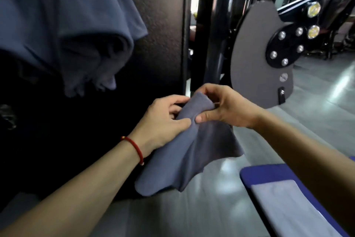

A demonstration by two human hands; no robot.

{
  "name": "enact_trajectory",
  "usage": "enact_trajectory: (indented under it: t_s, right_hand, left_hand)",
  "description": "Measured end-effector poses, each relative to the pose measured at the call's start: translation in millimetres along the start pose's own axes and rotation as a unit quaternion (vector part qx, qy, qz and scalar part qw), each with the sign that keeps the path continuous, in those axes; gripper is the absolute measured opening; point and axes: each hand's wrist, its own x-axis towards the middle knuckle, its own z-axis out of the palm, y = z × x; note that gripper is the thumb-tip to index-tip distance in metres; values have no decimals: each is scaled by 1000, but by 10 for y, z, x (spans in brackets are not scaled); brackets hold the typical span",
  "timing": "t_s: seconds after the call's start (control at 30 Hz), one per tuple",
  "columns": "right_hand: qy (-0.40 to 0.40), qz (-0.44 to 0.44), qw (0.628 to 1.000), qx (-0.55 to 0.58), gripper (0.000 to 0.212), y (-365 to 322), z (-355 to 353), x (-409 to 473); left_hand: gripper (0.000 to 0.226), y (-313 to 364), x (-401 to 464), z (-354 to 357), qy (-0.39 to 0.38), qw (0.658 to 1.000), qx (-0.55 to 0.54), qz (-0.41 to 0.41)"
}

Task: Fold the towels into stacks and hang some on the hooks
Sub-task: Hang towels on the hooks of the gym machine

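— What does the head view show at this moment?

— A person bunches a grey-blue towel (184,152) between both hands near frame centre. The left hand (163,123), a red string bracelet (134,148) on its wrist, has its grip clamped on the towel's gathered top, thumb pressed into the cloth. The right hand (224,106) pinches the same bunch from the 3 o'clock side, thumb tip meeting the left thumb.

— And the rest of the towel?

— It hangs loose below the hands toward 6 o'clock, its lower edges free above a glossy grey floor (211,208).

— Are other towels in sight?

— Yes. At 10 o'clock, several hanging towels (76,31) of the same colour drape in folds against a dark panel (163,25); whatever they hang from cannot be seen. At 4 o'clock, a pale folded towel (288,204) lies flat on a blue padded bench (269,175), partly behind the right forearm.

— What fills the background?

— At 2 o'clock, a grey teardrop-shaped plate (253,54) carrying a black bolted disc (284,48) stands beside black machine uprights (211,25).
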Motion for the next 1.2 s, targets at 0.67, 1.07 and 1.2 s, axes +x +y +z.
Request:
enact_trajectory:
  t_s: [0.67, 1.07, 1.2]
  right_hand:
    - [136, -186, 971, 69, 13, -1218, -534, 505]
    - [292, -193, 933, -85, 11, -1463, -1458, 1255]
    - [363, -216, 891, -166, 18, -1546, -1539, 1542]
  left_hand:
    - [30, 1274, 53, -638, 296, 939, 58, 166]
    - [11, 2234, 1056, -1104, 314, 897, 265, 162]
    - [11, 2259, 1369, -1363, 333, 876, 281, 207]
